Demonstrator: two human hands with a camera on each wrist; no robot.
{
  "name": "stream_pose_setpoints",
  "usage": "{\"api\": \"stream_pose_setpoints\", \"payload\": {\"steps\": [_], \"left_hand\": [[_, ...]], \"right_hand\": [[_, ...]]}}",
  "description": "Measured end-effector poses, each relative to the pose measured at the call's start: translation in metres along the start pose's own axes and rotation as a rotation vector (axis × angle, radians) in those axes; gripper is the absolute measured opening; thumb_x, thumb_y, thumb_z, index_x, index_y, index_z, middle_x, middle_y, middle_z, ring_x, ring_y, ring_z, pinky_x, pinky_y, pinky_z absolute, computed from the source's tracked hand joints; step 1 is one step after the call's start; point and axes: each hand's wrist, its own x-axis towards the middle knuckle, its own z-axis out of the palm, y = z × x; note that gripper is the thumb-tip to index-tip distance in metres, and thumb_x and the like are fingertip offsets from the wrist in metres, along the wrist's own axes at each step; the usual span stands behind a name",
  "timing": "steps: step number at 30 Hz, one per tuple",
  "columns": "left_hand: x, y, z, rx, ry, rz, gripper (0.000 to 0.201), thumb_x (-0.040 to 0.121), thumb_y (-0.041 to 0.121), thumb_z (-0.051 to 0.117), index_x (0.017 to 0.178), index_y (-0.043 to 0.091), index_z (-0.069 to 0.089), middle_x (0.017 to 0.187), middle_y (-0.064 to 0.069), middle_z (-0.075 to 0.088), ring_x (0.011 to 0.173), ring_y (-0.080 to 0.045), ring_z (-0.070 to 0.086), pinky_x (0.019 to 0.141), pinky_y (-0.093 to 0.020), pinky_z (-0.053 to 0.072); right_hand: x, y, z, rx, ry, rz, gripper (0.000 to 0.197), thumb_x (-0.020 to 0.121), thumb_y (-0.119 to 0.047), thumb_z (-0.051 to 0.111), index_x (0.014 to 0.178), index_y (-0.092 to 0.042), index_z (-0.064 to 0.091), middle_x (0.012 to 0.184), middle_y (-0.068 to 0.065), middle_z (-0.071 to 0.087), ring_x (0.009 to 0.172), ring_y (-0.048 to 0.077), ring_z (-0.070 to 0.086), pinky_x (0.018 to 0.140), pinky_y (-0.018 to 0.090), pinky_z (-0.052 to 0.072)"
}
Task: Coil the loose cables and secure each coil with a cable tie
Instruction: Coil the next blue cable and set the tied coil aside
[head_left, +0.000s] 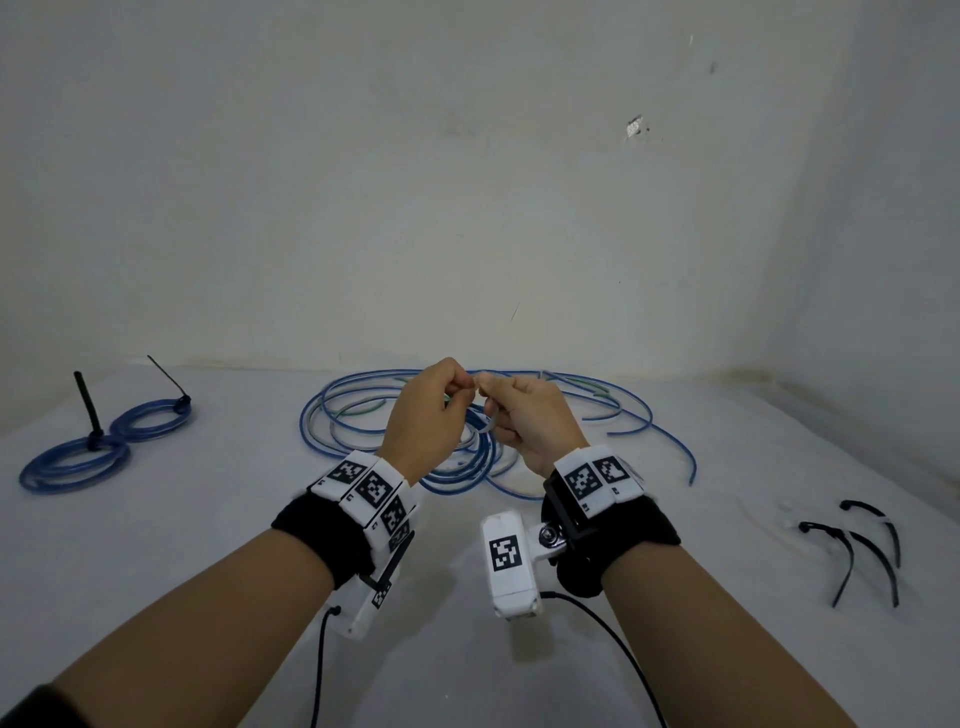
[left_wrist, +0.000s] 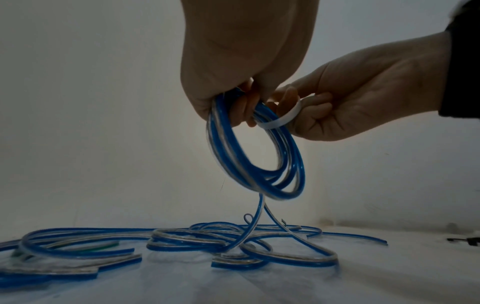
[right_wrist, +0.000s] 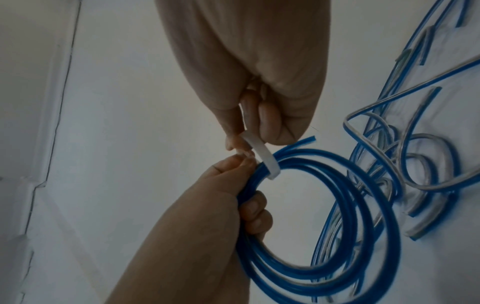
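My left hand (head_left: 460, 392) is raised over the table and grips a small coil of blue cable (left_wrist: 255, 156) at its top; the coil hangs down with two tails trailing to the table. A white cable tie (left_wrist: 284, 116) loops round the coil's strands beside my left fingers. My right hand (head_left: 496, 395) pinches this tie (right_wrist: 262, 158) between thumb and fingers, right against the left hand's fingertips (right_wrist: 233, 166). In the head view the hands hide most of the coil. The tie's head cannot be made out.
Loose blue and clear cables (head_left: 363, 415) sprawl on the white table (head_left: 208, 519) under and behind the hands. Two tied blue coils (head_left: 150, 418) (head_left: 75, 465) with black ties lie at the far left. Three black cable ties (head_left: 852, 551) lie at the right.
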Motion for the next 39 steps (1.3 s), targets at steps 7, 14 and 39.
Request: {"api": "stream_pose_setpoints", "payload": {"steps": [7, 14, 39], "left_hand": [[0.001, 0.004, -0.004, 0.058, -0.035, 0.036, 0.010, 0.091, 0.007, 0.054, 0.083, 0.010, 0.059, 0.080, 0.006, 0.058, 0.063, 0.002, 0.050, 0.058, -0.006, 0.036], [-0.003, 0.002, -0.004, 0.052, -0.081, 0.008, 0.007, 0.092, 0.010, 0.055, 0.088, 0.010, 0.061, 0.077, 0.009, 0.057, 0.060, 0.000, 0.049, 0.057, -0.008, 0.037], [-0.004, 0.017, -0.003, -0.006, -0.076, -0.023, 0.012, 0.094, 0.009, 0.049, 0.087, 0.006, 0.059, 0.081, -0.004, 0.060, 0.067, -0.014, 0.052, 0.058, -0.015, 0.038]], "right_hand": [[0.001, -0.003, -0.003, -0.023, 0.007, 0.011, 0.014, 0.092, -0.012, 0.059, 0.096, 0.000, 0.065, 0.058, 0.003, 0.050, 0.039, 0.008, 0.032, 0.042, 0.019, 0.028], [0.008, -0.009, -0.001, -0.001, 0.028, 0.070, 0.015, 0.091, -0.002, 0.056, 0.077, -0.006, 0.058, 0.055, 0.002, 0.051, 0.037, 0.005, 0.040, 0.040, 0.016, 0.036], [0.023, -0.010, 0.005, -0.245, 0.187, -0.075, 0.016, 0.093, -0.010, 0.055, 0.077, -0.011, 0.056, 0.071, 0.005, 0.058, 0.059, 0.016, 0.057, 0.056, 0.026, 0.050]]}}
